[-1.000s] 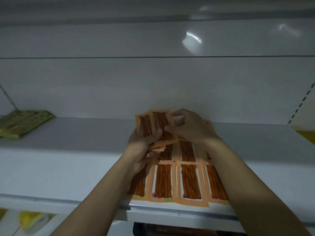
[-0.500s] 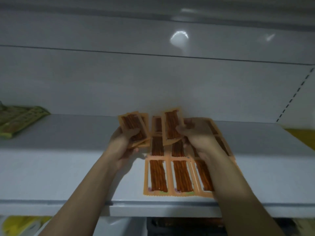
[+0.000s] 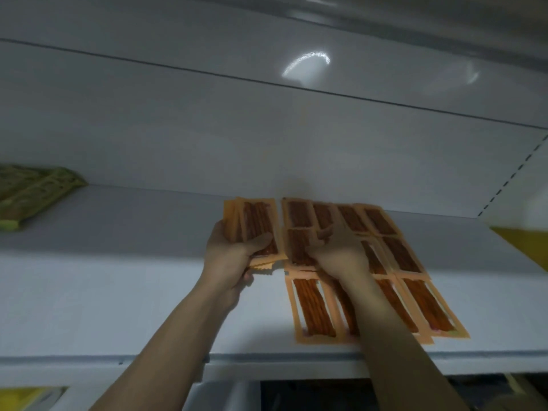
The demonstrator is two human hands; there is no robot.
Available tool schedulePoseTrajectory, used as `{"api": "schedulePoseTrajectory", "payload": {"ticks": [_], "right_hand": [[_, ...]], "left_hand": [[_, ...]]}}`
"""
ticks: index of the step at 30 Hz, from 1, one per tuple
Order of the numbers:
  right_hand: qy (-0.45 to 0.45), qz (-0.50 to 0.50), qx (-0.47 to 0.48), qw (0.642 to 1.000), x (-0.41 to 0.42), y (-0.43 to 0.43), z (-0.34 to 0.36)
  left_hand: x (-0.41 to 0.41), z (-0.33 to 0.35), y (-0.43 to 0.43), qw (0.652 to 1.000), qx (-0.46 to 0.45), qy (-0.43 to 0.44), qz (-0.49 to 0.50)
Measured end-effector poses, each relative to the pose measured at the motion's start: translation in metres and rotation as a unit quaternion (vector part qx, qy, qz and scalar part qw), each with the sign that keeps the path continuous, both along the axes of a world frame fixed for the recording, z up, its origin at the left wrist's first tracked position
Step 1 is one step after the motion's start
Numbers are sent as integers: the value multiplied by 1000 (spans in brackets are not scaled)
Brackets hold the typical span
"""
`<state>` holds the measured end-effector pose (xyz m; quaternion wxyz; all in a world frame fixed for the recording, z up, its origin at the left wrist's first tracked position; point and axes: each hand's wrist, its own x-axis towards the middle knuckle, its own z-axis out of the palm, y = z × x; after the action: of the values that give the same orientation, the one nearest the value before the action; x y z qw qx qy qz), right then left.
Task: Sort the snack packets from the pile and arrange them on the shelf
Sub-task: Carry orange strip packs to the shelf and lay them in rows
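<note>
Green snack packets (image 3: 35,197): piled far left on white shelf (image 3: 118,277). Orange stack (image 3: 258,226): gripped in left hand (image 3: 228,253), thumb across the front, raised off the shelf. Orange rows (image 3: 400,253): laid flat in a grid right of centre, right hand (image 3: 341,253) resting on top, fingers relaxed, grasping nothing.

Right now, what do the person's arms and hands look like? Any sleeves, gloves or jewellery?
The left hand and right hand wear no gloves; no ring, watch or bracelet shows. The left forearm and right forearm are uncovered to the picture's lower edge: no sleeve in view.
</note>
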<state>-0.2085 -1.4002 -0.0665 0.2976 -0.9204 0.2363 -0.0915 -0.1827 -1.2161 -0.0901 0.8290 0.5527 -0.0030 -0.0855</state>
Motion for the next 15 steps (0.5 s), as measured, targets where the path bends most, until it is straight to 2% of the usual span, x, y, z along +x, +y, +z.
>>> {"api": "schedulePoseTrajectory", "payload": {"ticks": [3, 5, 7, 9, 11, 15], "right_hand": [[13, -6, -63, 998, -3, 6, 1], [-34, 4, -57, 998, -6, 10, 3], [-122, 33, 26, 992, -8, 15, 9], [-162, 81, 145, 973, -8, 22, 16], [-137, 135, 224, 955, -9, 25, 21], [-128, 191, 297, 927, -16, 16, 29]], "left_hand": [[-1, 1, 1, 1000, -4, 0, -11], [-2, 3, 1, 1000, -14, -7, -13], [-4, 5, -1, 1000, -21, -11, -14], [-7, 7, -4, 1000, -14, -8, -23], [-11, 11, -9, 999, -11, -11, -46], [-23, 25, -18, 991, -34, -32, -129]]}}
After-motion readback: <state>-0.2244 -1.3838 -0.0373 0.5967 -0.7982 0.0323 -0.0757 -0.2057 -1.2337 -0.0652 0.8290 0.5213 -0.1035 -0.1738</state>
